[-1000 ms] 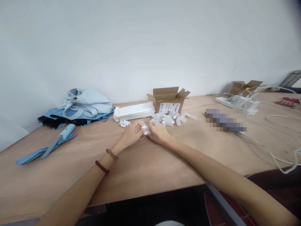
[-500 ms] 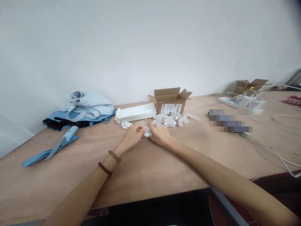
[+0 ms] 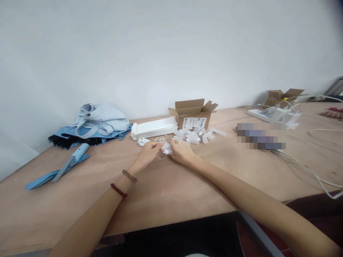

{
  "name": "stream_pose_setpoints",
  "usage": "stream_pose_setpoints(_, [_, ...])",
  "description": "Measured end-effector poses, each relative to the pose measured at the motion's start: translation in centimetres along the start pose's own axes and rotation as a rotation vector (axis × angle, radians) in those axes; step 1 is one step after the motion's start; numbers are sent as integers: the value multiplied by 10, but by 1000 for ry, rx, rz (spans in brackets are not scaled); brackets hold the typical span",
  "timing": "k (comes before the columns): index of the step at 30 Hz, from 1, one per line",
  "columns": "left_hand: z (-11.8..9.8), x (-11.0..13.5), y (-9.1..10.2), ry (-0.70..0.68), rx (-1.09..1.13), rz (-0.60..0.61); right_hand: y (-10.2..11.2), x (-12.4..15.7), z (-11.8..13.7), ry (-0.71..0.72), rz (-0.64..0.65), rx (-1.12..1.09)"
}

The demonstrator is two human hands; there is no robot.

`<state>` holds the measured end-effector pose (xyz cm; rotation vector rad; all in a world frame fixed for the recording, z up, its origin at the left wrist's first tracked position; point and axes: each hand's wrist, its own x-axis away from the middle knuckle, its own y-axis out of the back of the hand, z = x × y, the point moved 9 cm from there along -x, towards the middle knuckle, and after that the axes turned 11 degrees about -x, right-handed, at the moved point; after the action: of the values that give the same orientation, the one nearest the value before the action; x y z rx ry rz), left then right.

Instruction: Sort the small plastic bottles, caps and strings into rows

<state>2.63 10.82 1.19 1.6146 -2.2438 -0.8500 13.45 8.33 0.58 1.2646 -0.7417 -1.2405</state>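
My left hand (image 3: 150, 152) is closed in a pinch, its fingertips against a small translucent white plastic piece (image 3: 167, 148). What lies inside that pinch is too small to make out. From the other side my right hand (image 3: 181, 151) curls around the same piece, which looks like a small bottle; the fingers partly hide it. A thin pale string (image 3: 161, 157) loops below the left fingertips. Behind my right hand lies a pile of similar translucent bottles (image 3: 193, 137). Small white caps (image 3: 142, 142) sit in a heap behind the left hand, beside a tangle of string (image 3: 161, 139).
Behind the hands are a stack of white envelopes (image 3: 155, 127) and an open cardboard box (image 3: 192, 121). At left lie a pale blue bag (image 3: 107, 119) and a blue strip with a tube (image 3: 79, 152). A power strip (image 3: 261, 116), cables (image 3: 308, 171) and a blurred-out object (image 3: 258, 136) are at right.
The left fingers have drawn together and shifted slightly, and more of the translucent piece shows between the hands. My right hand stays nearly still.
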Motion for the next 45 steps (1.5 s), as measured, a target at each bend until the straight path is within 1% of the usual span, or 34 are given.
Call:
stream_pose_setpoints(2, [14, 0, 2, 164, 263, 28, 0, -1, -1, -1, -13, -2])
stream_pose_setpoints(3, [18, 1, 2, 224, 397, 61, 0, -1, -2, -7, -14, -4])
stream_pose_setpoints(5, [19, 3, 0, 285, 597, 160, 0, -2, -5, -29, -14, -15])
stream_pose_setpoints(7, [17, 4, -1, 294, 665, 232, 0, -2, -8, -52, -24, -30])
stream_pose_setpoints(8, [16, 5, -1, 279, 647, 244, 1, -2, -9, -59, -33, -37])
stream_pose_setpoints(10, [13, 4, 1, 209, 539, 221, 3, -2, -11, -63, -45, -52])
stream_pose_setpoints(14, [-2, 3, 5, -24, 133, 97, 3, -1, -13, -77, -28, -95])
stream_pose_setpoints(16, [-12, 5, 1, -146, -54, 70, 2, -1, -14, -83, -16, -105])
stream_pose_setpoints(18, [-21, 8, -1, -238, -174, 45, 1, -2, -14, -81, -5, -103])
stream_pose_setpoints(20, [-26, 10, -2, -287, -245, 13, 0, -2, -15, -72, -2, -98])
stream_pose_setpoints(23, [-30, 12, -4, -295, -270, -5, -2, -3, -16, -63, -4, -93])
stream_pose_setpoints(27, [-28, 14, -5, -250, -242, -27, -1, -3, -17, -54, -20, -100])
stream_pose_setpoints(30, [-19, 14, -9, -177, -197, -15, -1, -3, -15, -44, -26, -86])
stream_pose_setpoints(32, [-5, 12, -17, -58, -102, 50, -1, -2, -13, -33, -32, -66])
stream_pose_setpoints(34, [10, 12, -29, 95, 55, 150, 0, -2, -11, -25, -40, -50])
stream_pose_setpoints(36, [19, 13, -40, 215, 203, 237, 0, -2, -10, -21, -39, -51])
stream_pose_setpoints(37, [21, 14, -42, 253, 253, 266, -1, -2, -10, -21, -35, -56])
stream_pose_setpoints(38, [21, 15, -44, 273, 286, 285, -1, -2, -10, -23, -29, -61])
stream_pose_setpoints(40, [16, 16, -43, 268, 322, 303, -1, -2, -11, -33, -16, -70])
stream_pose_setpoints(43, [10, 18, -41, 241, 342, 299, -2, -2, -12, -56, -2, -69])
stream_pose_setpoints(45, [10, 18, -41, 256, 338, 285, -2, -2, -12, -61, 3, -71])
